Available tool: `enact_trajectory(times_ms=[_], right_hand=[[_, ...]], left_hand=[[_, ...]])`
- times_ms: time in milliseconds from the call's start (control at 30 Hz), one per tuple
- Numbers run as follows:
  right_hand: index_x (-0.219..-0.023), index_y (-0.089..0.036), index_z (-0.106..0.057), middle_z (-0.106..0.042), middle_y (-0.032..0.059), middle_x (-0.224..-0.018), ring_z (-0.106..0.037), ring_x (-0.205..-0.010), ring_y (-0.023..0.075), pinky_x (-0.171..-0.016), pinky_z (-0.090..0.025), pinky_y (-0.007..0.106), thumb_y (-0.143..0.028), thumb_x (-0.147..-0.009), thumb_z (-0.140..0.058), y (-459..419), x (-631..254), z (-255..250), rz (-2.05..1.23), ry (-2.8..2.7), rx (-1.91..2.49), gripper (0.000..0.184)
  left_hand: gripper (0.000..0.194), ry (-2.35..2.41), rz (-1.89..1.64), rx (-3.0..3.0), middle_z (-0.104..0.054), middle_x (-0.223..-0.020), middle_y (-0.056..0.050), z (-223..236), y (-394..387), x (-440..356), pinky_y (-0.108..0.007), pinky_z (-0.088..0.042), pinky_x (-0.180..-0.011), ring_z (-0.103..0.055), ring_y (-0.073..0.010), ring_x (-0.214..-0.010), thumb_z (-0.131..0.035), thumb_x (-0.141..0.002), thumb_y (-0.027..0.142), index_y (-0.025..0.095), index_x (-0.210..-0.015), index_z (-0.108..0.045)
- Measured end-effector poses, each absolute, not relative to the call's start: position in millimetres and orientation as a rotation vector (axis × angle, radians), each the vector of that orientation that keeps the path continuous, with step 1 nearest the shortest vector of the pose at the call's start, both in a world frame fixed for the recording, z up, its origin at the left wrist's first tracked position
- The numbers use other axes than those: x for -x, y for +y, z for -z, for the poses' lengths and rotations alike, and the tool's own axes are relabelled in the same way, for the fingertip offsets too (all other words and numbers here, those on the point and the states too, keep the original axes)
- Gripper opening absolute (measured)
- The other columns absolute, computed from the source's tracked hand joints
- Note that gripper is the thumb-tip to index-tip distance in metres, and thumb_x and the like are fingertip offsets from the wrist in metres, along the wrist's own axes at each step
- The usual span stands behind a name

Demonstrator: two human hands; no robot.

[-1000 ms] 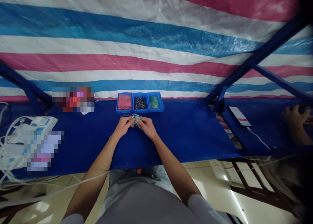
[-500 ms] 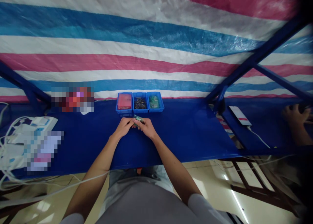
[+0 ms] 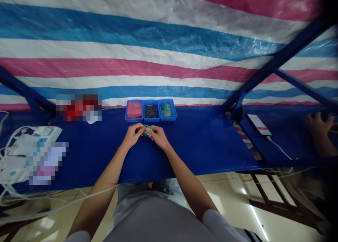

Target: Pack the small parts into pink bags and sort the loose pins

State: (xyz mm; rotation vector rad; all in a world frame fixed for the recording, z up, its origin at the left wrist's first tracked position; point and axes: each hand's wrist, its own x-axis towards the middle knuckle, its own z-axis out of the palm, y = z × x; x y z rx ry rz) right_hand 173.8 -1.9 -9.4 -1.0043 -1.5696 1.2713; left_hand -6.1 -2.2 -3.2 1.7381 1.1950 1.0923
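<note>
Circuit board (image 3: 148,130), held in a closed grip by left hand (image 3: 132,136) and right hand (image 3: 160,137), could slip into the screw bin (image 3: 151,111) beyond if squeezed unevenly.

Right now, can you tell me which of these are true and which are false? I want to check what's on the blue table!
1. The left hand and right hand both hold a green piece. True.
2. The middle bin holds red things. False: it holds dark screws.
3. A phone lies to the right of the bins. True.
4. Another person's hand touches the phone. False: it is apart from the phone.
</note>
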Motion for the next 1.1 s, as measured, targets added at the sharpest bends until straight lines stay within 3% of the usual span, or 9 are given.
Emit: enact_trajectory(times_ms=[167, 333, 533, 667, 833, 967, 1100], right_hand=[[-0.062, -0.017, -0.052, -0.05, -0.0033, -0.056, -0.046, -0.053, 0.0098, -0.054, -0.035, 0.022, -0.056, -0.093, -0.054, -3, -176, 7, -1.201, -1.632, 1.005, 0.05], [-0.07, -0.017, -0.06, -0.058, -0.0012, -0.063, -0.046, -0.051, 0.009, -0.051, -0.036, 0.022, -0.053, -0.095, -0.052, -3, -175, 8, -1.282, -1.596, 0.943, 0.045], [-0.068, -0.018, -0.055, -0.054, -0.0029, -0.058, -0.046, -0.049, 0.0088, -0.05, -0.036, 0.021, -0.054, -0.093, -0.054, -1, -174, 10, -1.278, -1.564, 0.977, 0.044], [-0.081, -0.018, -0.061, -0.054, -0.0036, -0.061, -0.048, -0.05, 0.0097, -0.052, -0.04, 0.022, -0.054, -0.089, -0.06, -2, -172, 10, -1.243, -1.476, 0.998, 0.036], [-0.084, -0.017, -0.07, -0.062, 0.0014, -0.073, -0.054, -0.056, 0.0112, -0.056, -0.045, 0.024, -0.047, -0.085, -0.066, -3, -178, 3, -1.095, -1.396, 0.996, 0.03], [-0.092, -0.016, -0.069, -0.056, -0.0023, -0.059, -0.051, -0.051, 0.0116, -0.054, -0.044, 0.024, -0.045, -0.086, -0.065, 12, -202, -17, -0.856, -1.22, 1.102, 0.03], [-0.098, -0.015, -0.067, -0.057, -0.0015, -0.061, -0.054, -0.053, 0.0127, -0.054, -0.044, 0.025, -0.048, -0.089, -0.06, 50, -235, -40, -0.652, -1.19, 1.186, 0.035]], left_hand=[[0.04, 1.193, -1.058, -1.741, -0.056, -0.064, 0.001, 0, -5, 5, -0.024, -0.037, -0.06, -0.05, -0.0119, -0.06, -0.055, -0.095, 0.045, 0.015, -0.07, -0.059], [0.04, 1.12, -0.949, -1.746, -0.067, -0.071, -0.003, 1, -4, 4, -0.025, -0.045, -0.066, -0.061, -0.0161, -0.067, -0.05, -0.097, 0.044, 0.013, -0.081, -0.069], [0.044, 1.232, -0.966, -1.82, -0.066, -0.065, -0.002, 3, -2, 5, -0.025, -0.043, -0.064, -0.061, -0.0152, -0.062, -0.049, -0.098, 0.045, 0.014, -0.073, -0.068], [0.046, 1.294, -1.007, -1.816, -0.063, -0.059, 0.0, 2, -4, 5, -0.025, -0.04, -0.06, -0.058, -0.0142, -0.058, -0.052, -0.096, 0.047, 0.015, -0.066, -0.064], [0.046, 1.254, -0.99, -1.798, -0.063, -0.06, 0.0, -1, -6, 2, -0.025, -0.04, -0.062, -0.058, -0.0136, -0.059, -0.051, -0.096, 0.047, 0.015, -0.066, -0.064], [0.047, 1.254, -0.962, -1.823, -0.063, -0.059, 0.0, -3, -6, 1, -0.025, -0.039, -0.063, -0.057, -0.0132, -0.058, -0.047, -0.098, 0.046, 0.016, -0.066, -0.063], [0.048, 1.286, -0.94, -1.869, -0.063, -0.058, 0.001, -1, -5, -1, -0.025, -0.039, -0.063, -0.056, -0.013, -0.057, -0.047, -0.098, 0.047, 0.017, -0.064, -0.062]])
